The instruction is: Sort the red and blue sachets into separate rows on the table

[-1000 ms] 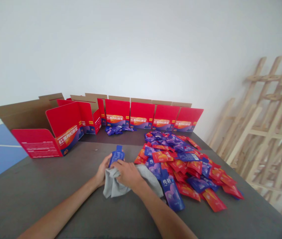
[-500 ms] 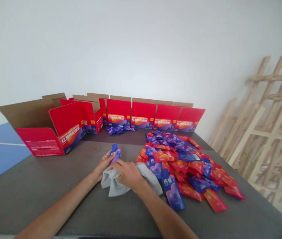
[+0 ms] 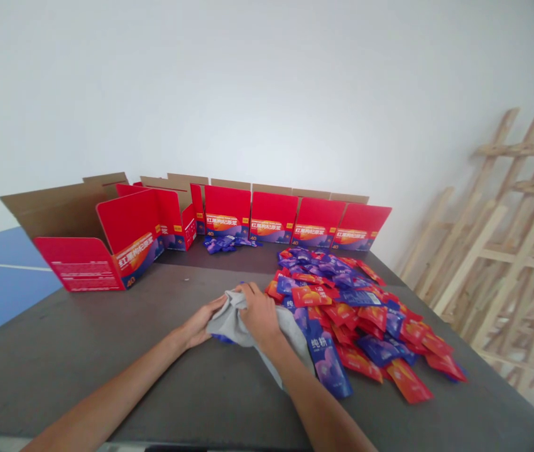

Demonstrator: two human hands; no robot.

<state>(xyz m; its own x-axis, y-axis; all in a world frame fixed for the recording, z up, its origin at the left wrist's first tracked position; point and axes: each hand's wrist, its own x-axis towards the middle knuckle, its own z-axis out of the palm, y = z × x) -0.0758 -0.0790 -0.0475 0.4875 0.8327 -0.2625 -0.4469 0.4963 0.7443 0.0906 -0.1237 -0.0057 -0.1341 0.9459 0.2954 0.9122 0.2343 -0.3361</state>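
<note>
A grey cloth (image 3: 229,317) is bunched over a purple sachet (image 3: 222,339), of which only blue-purple edges show. My left hand (image 3: 201,321) is closed on the sachet from the left, its fingers partly hidden under the cloth. From above and the right, my right hand (image 3: 258,314) grips the cloth and presses it against the sachet. The cloth's loose end trails under my right wrist toward a pile of red sachets (image 3: 323,314) and purple ones. One large purple sachet (image 3: 327,364) lies at the pile's near left edge.
Open red cartons (image 3: 137,242) stand at the left, and a row of red cartons (image 3: 274,216) lines the back of the dark table (image 3: 163,389). Several purple sachets (image 3: 227,243) lie before that row. Wooden easels (image 3: 488,245) lean at the right wall.
My right hand has moved up and drawn the cloth over the sachet, which showed plainly before. Both hands have shifted slightly right.
</note>
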